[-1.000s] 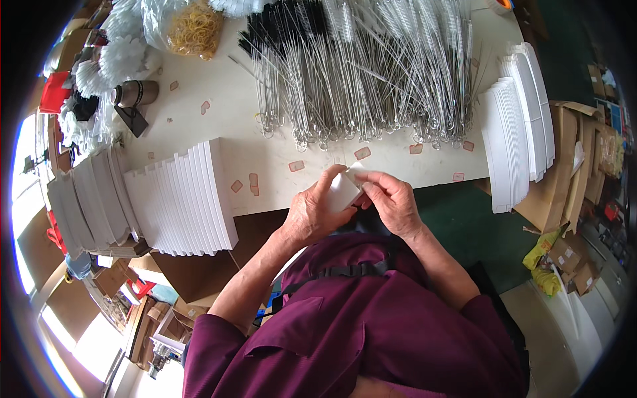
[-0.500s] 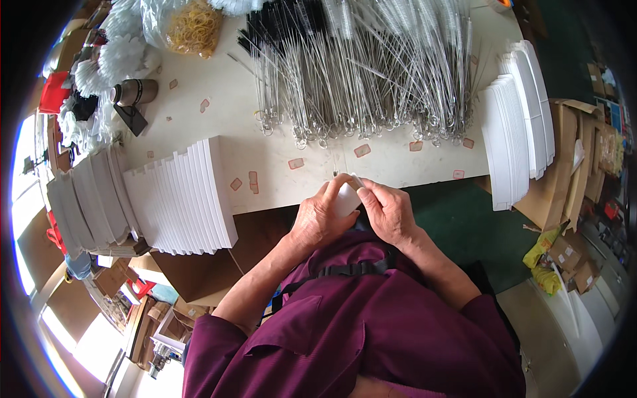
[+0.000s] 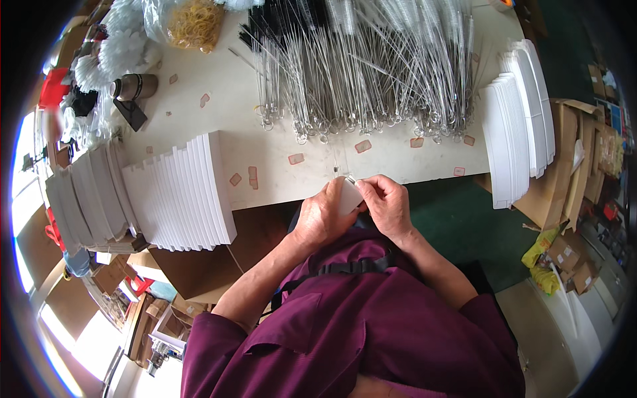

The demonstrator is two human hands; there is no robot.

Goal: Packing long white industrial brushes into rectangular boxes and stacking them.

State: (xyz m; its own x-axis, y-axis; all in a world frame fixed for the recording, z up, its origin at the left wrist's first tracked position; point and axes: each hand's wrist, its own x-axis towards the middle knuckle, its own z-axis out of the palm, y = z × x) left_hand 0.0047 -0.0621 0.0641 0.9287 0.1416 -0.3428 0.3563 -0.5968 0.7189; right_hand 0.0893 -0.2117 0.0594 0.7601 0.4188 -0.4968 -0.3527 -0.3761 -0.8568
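A white cardboard box [image 3: 350,197] is between my hands in front of the table's near edge, one pale end face showing; most of its length is hidden. My left hand [image 3: 320,215] wraps round its left side, closed on it. At the upper right corner of that end, my right hand [image 3: 389,207] pinches the edge with thumb and fingers. Across the table [image 3: 265,174], just beyond my hands, lies a broad heap of thin wire-handled brushes [image 3: 361,83] with looped ends, their bristles black or clear.
Left of me stand folded white boxes [image 3: 176,192] in a row. More flat white cartons [image 3: 509,136] are stacked at the right edge. A metal flask [image 3: 136,87], a dark phone-like slab [image 3: 131,115] and a bag of yellow rubber bands [image 3: 194,26] sit at the back left.
The box has turned slightly, so more of its end face shows. My right fingers have shifted from its top to its right corner, and my left index finger has drawn back.
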